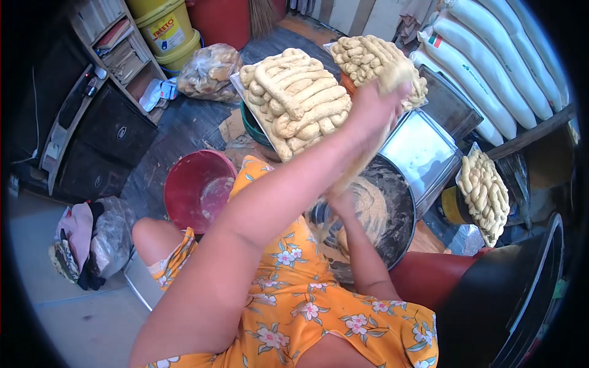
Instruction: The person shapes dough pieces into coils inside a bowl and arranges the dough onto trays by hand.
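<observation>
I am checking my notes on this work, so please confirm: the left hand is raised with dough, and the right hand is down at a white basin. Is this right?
Not quite: the basin is black, as the head view shows. The left hand is raised with dough, and the right hand is down at that basin.

Stacked yellow buckets (165,30) stand beside a shelf (142,80) holding books (115,34).

2 arms (245,214), left hand (379,105) raised, right hand (341,202) lower
</observation>
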The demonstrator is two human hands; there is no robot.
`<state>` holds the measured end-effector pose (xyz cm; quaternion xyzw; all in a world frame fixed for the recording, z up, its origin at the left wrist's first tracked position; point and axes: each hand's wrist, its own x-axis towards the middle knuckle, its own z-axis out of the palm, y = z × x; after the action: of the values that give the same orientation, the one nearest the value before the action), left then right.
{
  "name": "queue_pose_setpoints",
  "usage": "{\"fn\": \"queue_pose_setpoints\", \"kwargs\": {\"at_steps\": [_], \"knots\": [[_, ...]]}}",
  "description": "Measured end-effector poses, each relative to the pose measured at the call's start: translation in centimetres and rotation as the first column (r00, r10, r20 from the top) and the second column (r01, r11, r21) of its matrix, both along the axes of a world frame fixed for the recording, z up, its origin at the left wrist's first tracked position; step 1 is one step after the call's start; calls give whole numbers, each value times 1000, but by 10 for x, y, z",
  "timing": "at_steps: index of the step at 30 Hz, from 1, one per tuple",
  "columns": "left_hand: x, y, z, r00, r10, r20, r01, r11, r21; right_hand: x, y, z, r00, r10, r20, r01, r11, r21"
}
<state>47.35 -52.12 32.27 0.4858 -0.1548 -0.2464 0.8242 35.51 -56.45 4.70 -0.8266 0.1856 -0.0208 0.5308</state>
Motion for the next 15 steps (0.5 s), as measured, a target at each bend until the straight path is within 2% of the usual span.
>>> {"fn": "queue_pose_setpoints", "kwargs": {"at_steps": [1, 2, 3, 5, 7, 8, 9, 10, 11, 12, 14, 15], "knots": [[11, 4, 14, 999, 36, 17, -34, 996, -83, -10, -5, -52, 978, 98, -184, -112, 991, -66], [19, 9, 29, 995, 95, 20, -93, 990, -108, -33, -13, -110, 943, 221, -248, -246, 966, -75], [28, 11, 35, 992, 127, 23, -121, 976, -181, -48, -23, -143, 889, 337, -310, -376, 923, -74], [34, 15, 37, 998, 63, 8, -62, 992, -112, -38, -38, -112, 899, 387, -206, -343, 913, 222], [25, 13, 19, 995, -101, 15, 101, 995, -12, -19, -39, -35, 941, 336, -35, -297, 874, 383], [20, 7, 5, 986, -166, -5, 166, 986, -33, 0, -41, 19, 964, 255, 80, -265, 877, 400], [11, -2, -8, 986, -164, -29, 164, 986, -17, 14, -32, 72, 912, 105, 396, -248, 910, 331], [0, -8, -16, 984, -175, -44, 175, 984, 13, 24, -24, 124, 849, -49, 526, -188, 903, 387], [-9, -14, -22, 981, -186, -60, 189, 981, 41, 33, -19, 153, 750, -202, 630, -135, 885, 446], [-15, -23, -30, 979, -201, 28, 201, 980, -4, 41, -18, 152, 740, -252, 623, -67, 895, 441], [-16, -21, -19, 988, -152, 4, 151, 985, 79, 51, -18, 139, 710, -344, 615, 65, 901, 430], [-14, -17, -8, 992, -123, -1, 122, 985, 121, 55, -21, 112, 727, -239, 644, 26, 947, 321]]}}
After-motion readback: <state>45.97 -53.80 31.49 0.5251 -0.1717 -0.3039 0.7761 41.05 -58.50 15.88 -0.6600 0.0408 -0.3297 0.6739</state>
